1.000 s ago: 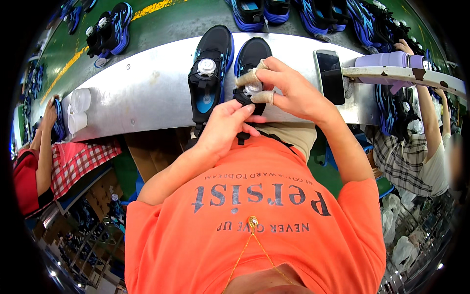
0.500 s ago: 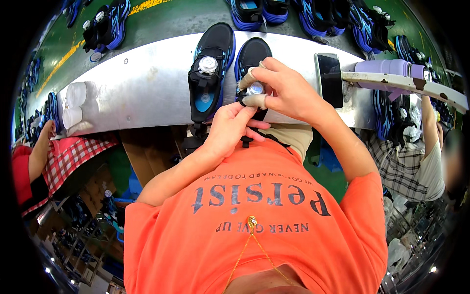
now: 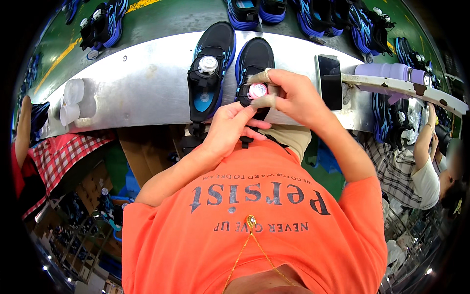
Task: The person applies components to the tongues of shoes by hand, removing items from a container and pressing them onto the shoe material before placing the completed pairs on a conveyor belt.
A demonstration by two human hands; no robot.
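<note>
Two black shoes with blue soles lie side by side on a grey metal work table (image 3: 137,88). The left shoe (image 3: 210,73) carries a round white dial on its tongue and nothing touches it. My right hand (image 3: 289,98) grips the right shoe (image 3: 254,59) at its tongue, with taped fingertips pinching a round pink-and-white dial (image 3: 257,90). My left hand (image 3: 230,127) holds the near end of the same shoe from below, fingers curled against it.
A black phone (image 3: 329,81) lies on the table to the right, beside a lilac bottle (image 3: 387,72) on a rusty bar. White cups (image 3: 71,103) stand at the left. More shoes line the green floor behind. Other people sit left and right.
My hands stay on the right shoe's dial; the fingers have shifted slightly around it. The view has tilted a little.
</note>
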